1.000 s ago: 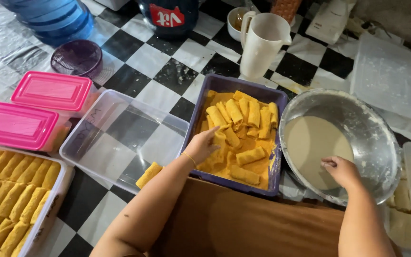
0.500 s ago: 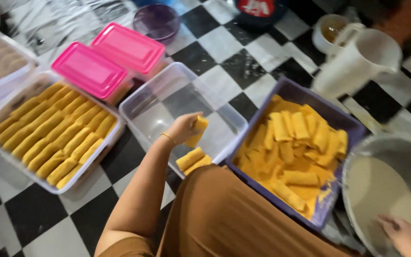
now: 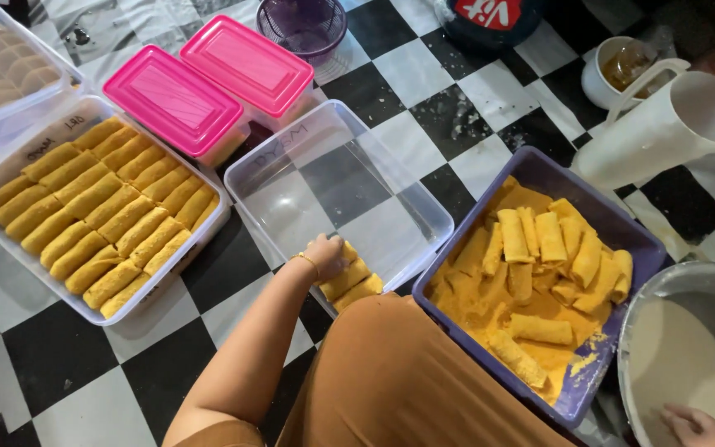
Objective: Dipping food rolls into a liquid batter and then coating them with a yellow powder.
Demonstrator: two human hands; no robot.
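Since the earlier frames, one more breaded roll has been carried from the purple tray (image 3: pixel 622 240) into the clear container (image 3: pixel 291 165), and two rolls (image 3: pixel 356 285) are now seen lying side by side at its near corner, where only one lay before. The left hand (image 3: pixel 324 255) has been brought down onto this corner; its fingers are curled over a third roll (image 3: pixel 347 250) set just behind the other two, and whether that roll is gripped or only pressed into place cannot be told. The right hand (image 3: pixel 697 424) is seen only in part at the lower right edge, resting on the inner wall of the metal bowl (image 3: pixel 664 306) of pale batter; whether it is open or closed cannot be told. By this change a first row is judged to have been begun in the clear container, most of which is bare. A filled container of rolls (image 3: pixel 93 215) stands to the left on the checkered floor (image 3: pixel 68 364), beside two pink-lidded boxes (image 3: pixel 208 83). A white jug (image 3: pixel 664 132) stands beyond the tray.
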